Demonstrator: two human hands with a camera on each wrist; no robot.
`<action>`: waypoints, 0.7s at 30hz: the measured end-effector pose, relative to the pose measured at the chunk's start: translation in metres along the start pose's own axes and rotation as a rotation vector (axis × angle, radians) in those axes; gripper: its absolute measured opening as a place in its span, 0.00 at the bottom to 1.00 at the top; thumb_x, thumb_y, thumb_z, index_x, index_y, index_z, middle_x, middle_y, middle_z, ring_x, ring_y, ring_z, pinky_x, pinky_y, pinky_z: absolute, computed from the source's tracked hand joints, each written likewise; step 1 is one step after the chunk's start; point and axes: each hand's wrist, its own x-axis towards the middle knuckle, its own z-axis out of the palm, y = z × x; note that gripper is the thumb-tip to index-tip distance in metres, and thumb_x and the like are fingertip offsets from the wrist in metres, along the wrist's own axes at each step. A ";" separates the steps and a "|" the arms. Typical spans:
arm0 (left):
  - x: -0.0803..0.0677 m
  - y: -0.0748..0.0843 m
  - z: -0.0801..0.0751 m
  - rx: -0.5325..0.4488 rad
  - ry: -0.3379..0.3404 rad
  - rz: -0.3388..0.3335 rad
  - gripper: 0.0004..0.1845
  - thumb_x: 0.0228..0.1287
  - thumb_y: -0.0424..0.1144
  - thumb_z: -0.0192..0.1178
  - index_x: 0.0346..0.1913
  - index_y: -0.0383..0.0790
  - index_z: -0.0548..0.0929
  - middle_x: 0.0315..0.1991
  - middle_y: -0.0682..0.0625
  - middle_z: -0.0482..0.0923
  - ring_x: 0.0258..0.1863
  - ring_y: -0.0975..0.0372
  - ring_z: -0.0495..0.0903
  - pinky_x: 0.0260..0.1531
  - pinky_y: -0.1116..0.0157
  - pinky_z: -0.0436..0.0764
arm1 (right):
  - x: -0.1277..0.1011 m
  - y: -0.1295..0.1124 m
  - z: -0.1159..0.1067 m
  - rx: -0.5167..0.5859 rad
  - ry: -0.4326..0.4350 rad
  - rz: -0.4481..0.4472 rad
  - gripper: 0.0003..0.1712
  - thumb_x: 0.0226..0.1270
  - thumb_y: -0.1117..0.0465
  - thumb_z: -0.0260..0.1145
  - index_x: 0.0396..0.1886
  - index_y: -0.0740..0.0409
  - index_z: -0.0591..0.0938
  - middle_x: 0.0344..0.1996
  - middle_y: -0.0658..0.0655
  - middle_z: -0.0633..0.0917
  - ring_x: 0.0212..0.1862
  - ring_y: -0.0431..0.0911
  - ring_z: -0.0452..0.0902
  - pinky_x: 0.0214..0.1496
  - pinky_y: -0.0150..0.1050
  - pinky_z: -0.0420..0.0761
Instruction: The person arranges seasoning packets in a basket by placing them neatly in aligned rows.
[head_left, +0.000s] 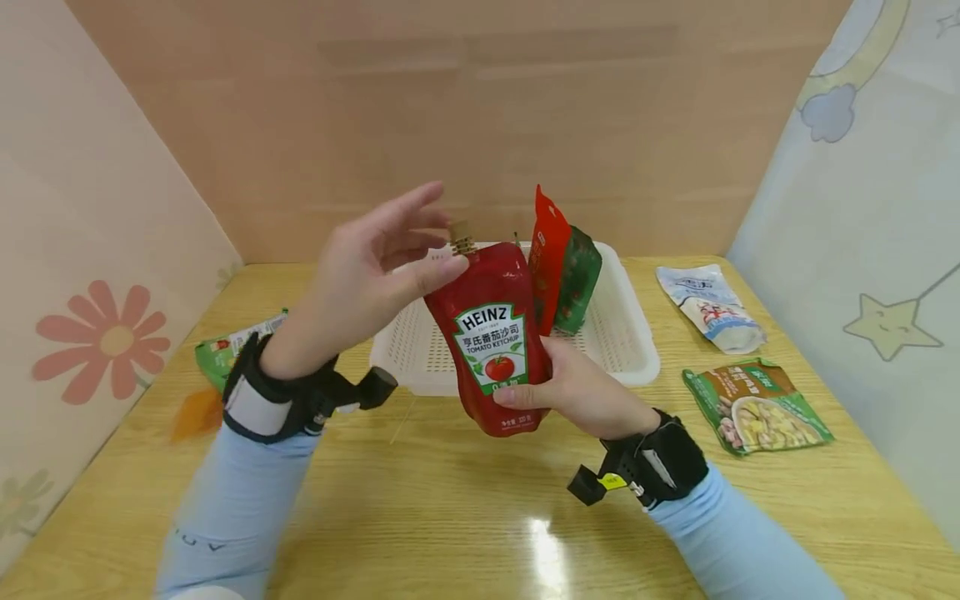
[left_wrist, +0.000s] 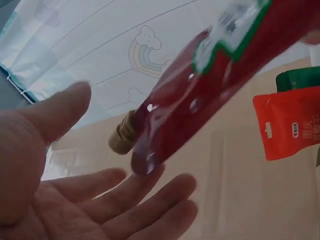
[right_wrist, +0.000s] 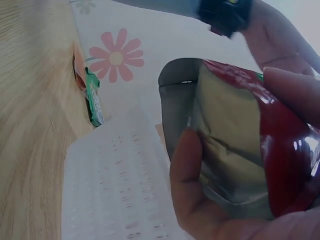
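upright, we held the ketchup pouch by its base in our right hand, left hand open, fingertips touching its shoulder near the cap, above the counter

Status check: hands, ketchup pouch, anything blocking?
Right hand grips ketchup pouch upright. Left hand open, fingertips on its top beside cap. Nothing blocking.
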 end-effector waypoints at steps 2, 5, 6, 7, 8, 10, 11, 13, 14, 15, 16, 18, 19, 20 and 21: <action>0.013 0.008 -0.009 0.092 -0.122 -0.050 0.34 0.53 0.46 0.67 0.64 0.47 0.68 0.49 0.56 0.77 0.45 0.66 0.77 0.43 0.66 0.78 | 0.000 0.001 0.001 -0.007 0.001 0.009 0.34 0.56 0.63 0.69 0.60 0.54 0.65 0.54 0.59 0.74 0.54 0.56 0.71 0.51 0.50 0.75; 0.030 0.018 -0.017 0.195 -0.341 -0.135 0.33 0.48 0.50 0.70 0.59 0.47 0.73 0.45 0.55 0.79 0.41 0.66 0.79 0.38 0.66 0.80 | 0.000 0.002 0.002 -0.012 -0.008 0.008 0.33 0.56 0.64 0.69 0.60 0.54 0.66 0.54 0.59 0.74 0.54 0.55 0.71 0.52 0.49 0.74; 0.035 0.021 -0.018 0.225 -0.402 -0.150 0.32 0.47 0.50 0.70 0.57 0.47 0.75 0.42 0.55 0.80 0.39 0.65 0.80 0.37 0.65 0.80 | 0.001 0.002 0.002 -0.010 -0.014 0.006 0.33 0.56 0.64 0.69 0.61 0.54 0.66 0.54 0.59 0.74 0.54 0.55 0.70 0.53 0.49 0.73; 0.039 0.022 -0.019 0.263 -0.452 -0.160 0.29 0.46 0.50 0.71 0.54 0.47 0.77 0.39 0.55 0.81 0.37 0.65 0.81 0.35 0.65 0.80 | 0.001 0.002 0.003 -0.011 -0.019 0.006 0.33 0.56 0.64 0.68 0.60 0.55 0.66 0.54 0.59 0.74 0.55 0.55 0.70 0.53 0.49 0.73; 0.042 0.024 -0.020 0.288 -0.492 -0.174 0.27 0.45 0.50 0.71 0.51 0.47 0.79 0.36 0.55 0.82 0.34 0.64 0.81 0.34 0.65 0.80 | 0.002 0.002 0.003 -0.019 -0.020 0.004 0.32 0.56 0.64 0.68 0.60 0.54 0.66 0.54 0.59 0.74 0.55 0.55 0.70 0.53 0.49 0.73; 0.048 0.028 -0.018 0.346 -0.533 -0.175 0.23 0.44 0.51 0.72 0.45 0.48 0.82 0.32 0.56 0.82 0.30 0.64 0.80 0.31 0.64 0.79 | 0.003 0.001 0.003 -0.027 -0.026 0.008 0.32 0.56 0.64 0.68 0.60 0.54 0.66 0.54 0.58 0.74 0.55 0.54 0.70 0.53 0.49 0.73; 0.051 0.029 -0.018 0.380 -0.544 -0.171 0.21 0.44 0.51 0.72 0.43 0.48 0.83 0.30 0.57 0.82 0.28 0.64 0.80 0.30 0.65 0.79 | 0.003 0.001 0.003 -0.030 -0.030 0.005 0.32 0.56 0.64 0.68 0.60 0.54 0.66 0.54 0.58 0.74 0.55 0.54 0.70 0.53 0.49 0.73; 0.056 0.032 -0.016 0.427 -0.575 -0.163 0.18 0.43 0.51 0.72 0.39 0.49 0.84 0.29 0.57 0.82 0.27 0.64 0.79 0.28 0.65 0.79 | 0.004 0.001 0.004 -0.035 -0.036 0.004 0.32 0.56 0.64 0.68 0.60 0.55 0.66 0.54 0.58 0.74 0.54 0.55 0.70 0.53 0.49 0.73; 0.058 0.033 -0.015 0.443 -0.600 -0.165 0.17 0.44 0.51 0.72 0.37 0.49 0.85 0.29 0.56 0.82 0.27 0.64 0.79 0.28 0.66 0.80 | 0.004 0.001 0.004 -0.034 -0.040 0.002 0.32 0.56 0.64 0.68 0.60 0.55 0.66 0.54 0.58 0.74 0.55 0.55 0.70 0.53 0.49 0.73; 0.060 0.034 -0.014 0.451 -0.633 -0.174 0.15 0.44 0.51 0.72 0.35 0.49 0.85 0.29 0.56 0.82 0.27 0.63 0.79 0.28 0.66 0.80 | 0.005 0.001 0.004 -0.034 -0.041 0.000 0.32 0.56 0.64 0.68 0.60 0.55 0.66 0.54 0.58 0.74 0.55 0.55 0.70 0.53 0.49 0.73; 0.063 0.035 -0.013 0.460 -0.671 -0.188 0.14 0.45 0.51 0.72 0.33 0.49 0.86 0.28 0.56 0.82 0.27 0.63 0.80 0.28 0.66 0.80 | 0.005 0.001 0.004 -0.039 -0.040 -0.001 0.32 0.56 0.64 0.69 0.60 0.55 0.66 0.54 0.58 0.74 0.54 0.54 0.70 0.53 0.48 0.73; 0.067 0.036 -0.012 0.456 -0.753 -0.223 0.11 0.45 0.51 0.71 0.31 0.50 0.87 0.27 0.56 0.83 0.26 0.63 0.81 0.28 0.66 0.80 | 0.006 0.001 0.004 -0.043 -0.040 0.000 0.33 0.55 0.64 0.69 0.60 0.55 0.66 0.54 0.58 0.74 0.54 0.54 0.70 0.53 0.48 0.73; 0.068 0.036 -0.010 0.448 -0.787 -0.250 0.10 0.46 0.50 0.71 0.30 0.50 0.87 0.26 0.55 0.83 0.26 0.62 0.81 0.28 0.65 0.81 | 0.007 0.002 0.005 -0.049 -0.039 -0.001 0.33 0.55 0.64 0.69 0.60 0.56 0.67 0.54 0.58 0.74 0.54 0.54 0.70 0.53 0.48 0.73; 0.069 0.036 -0.010 0.440 -0.815 -0.271 0.09 0.46 0.49 0.71 0.30 0.50 0.87 0.26 0.55 0.83 0.26 0.62 0.82 0.28 0.65 0.81 | 0.007 0.002 0.005 -0.055 -0.037 0.001 0.33 0.55 0.64 0.69 0.60 0.56 0.67 0.53 0.58 0.74 0.54 0.54 0.70 0.53 0.48 0.73; 0.070 0.035 -0.009 0.420 -0.839 -0.291 0.09 0.47 0.48 0.71 0.31 0.50 0.88 0.27 0.55 0.83 0.27 0.62 0.82 0.29 0.65 0.81 | 0.008 0.002 0.005 -0.063 -0.034 0.002 0.33 0.54 0.64 0.70 0.59 0.56 0.67 0.53 0.58 0.75 0.54 0.54 0.71 0.53 0.48 0.73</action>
